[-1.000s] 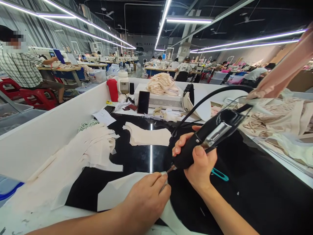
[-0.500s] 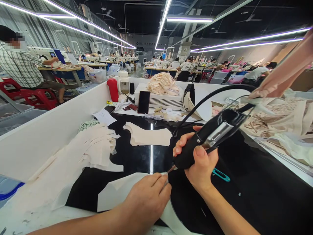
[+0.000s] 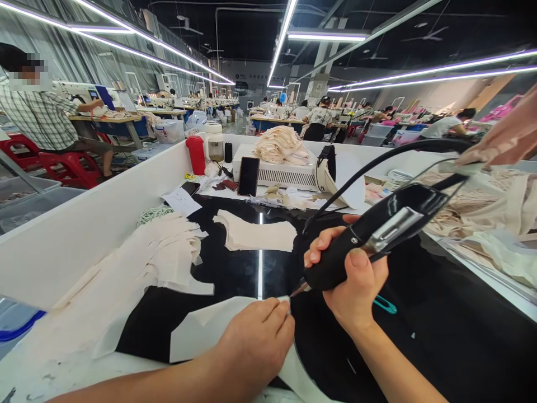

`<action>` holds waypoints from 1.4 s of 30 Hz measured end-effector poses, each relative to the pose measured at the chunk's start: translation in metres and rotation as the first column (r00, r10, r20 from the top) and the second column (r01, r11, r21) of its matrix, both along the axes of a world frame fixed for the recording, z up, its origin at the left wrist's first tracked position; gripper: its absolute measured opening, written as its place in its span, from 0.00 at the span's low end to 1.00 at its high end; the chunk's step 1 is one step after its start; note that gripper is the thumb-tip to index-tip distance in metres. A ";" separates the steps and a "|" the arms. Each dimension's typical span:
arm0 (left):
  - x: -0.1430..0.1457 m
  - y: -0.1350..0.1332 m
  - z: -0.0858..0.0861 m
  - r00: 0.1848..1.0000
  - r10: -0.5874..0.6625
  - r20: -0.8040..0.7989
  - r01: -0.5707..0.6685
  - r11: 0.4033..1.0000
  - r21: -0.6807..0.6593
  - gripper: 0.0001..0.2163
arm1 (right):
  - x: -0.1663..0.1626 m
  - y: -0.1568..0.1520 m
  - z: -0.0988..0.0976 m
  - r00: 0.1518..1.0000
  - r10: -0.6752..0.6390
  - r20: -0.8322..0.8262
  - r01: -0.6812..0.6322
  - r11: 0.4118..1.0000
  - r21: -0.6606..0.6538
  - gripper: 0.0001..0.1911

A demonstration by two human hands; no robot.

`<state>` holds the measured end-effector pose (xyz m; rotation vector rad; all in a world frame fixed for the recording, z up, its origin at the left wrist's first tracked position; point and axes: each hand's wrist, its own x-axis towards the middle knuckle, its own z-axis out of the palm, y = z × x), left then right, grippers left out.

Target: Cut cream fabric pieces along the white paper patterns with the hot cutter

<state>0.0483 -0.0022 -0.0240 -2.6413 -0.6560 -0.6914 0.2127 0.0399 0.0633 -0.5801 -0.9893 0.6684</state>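
Observation:
My right hand (image 3: 350, 274) is wrapped round a black corded hand tool (image 3: 377, 226) with a silver lever and a narrow coppery metal tip, which points down to the left. That tip is right beside the edge of a pale fabric piece (image 3: 201, 324); I cannot tell whether they touch. My left hand (image 3: 260, 336) has its fingers pressed together on the fabric just left of the tip, hiding part of it. The piece continues below that hand as a curved strip. Behind my right wrist, a teal thread snipper (image 3: 385, 304) lies on the black tabletop (image 3: 419, 280).
A stack of cut fabric pieces (image 3: 255, 232) lies ahead, and a larger pile (image 3: 168, 246) is at left. A phone (image 3: 248, 176) leans on a white box (image 3: 287, 170) behind a row of scraps. Fabric bundles (image 3: 499, 196) fill the right side. White walls (image 3: 104, 218) border the table.
My right hand and the tool have shifted right, and the tip has come off the fabric by my left fingertips to its edge. My left hand still holds the fabric in nearly the same place.

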 end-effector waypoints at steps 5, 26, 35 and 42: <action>0.001 -0.002 0.005 1.000 -0.003 0.013 0.002 1.000 0.023 0.10 | -0.001 -0.002 -0.003 0.999 0.028 0.029 -0.028 0.999 -0.023 0.20; -0.001 -0.003 -0.001 0.998 -0.007 -0.066 0.009 0.999 0.034 0.12 | -0.001 -0.002 -0.005 0.999 0.020 0.043 -0.020 1.000 -0.002 0.17; 0.001 -0.003 0.003 0.999 -0.029 -0.029 0.028 1.000 -0.008 0.12 | -0.005 -0.003 -0.004 0.999 0.011 0.048 -0.009 0.999 -0.041 0.16; 0.001 -0.002 0.005 0.995 -0.019 -0.098 0.016 1.000 -0.027 0.13 | -0.010 -0.003 -0.004 0.998 0.066 0.014 -0.065 0.998 -0.023 0.20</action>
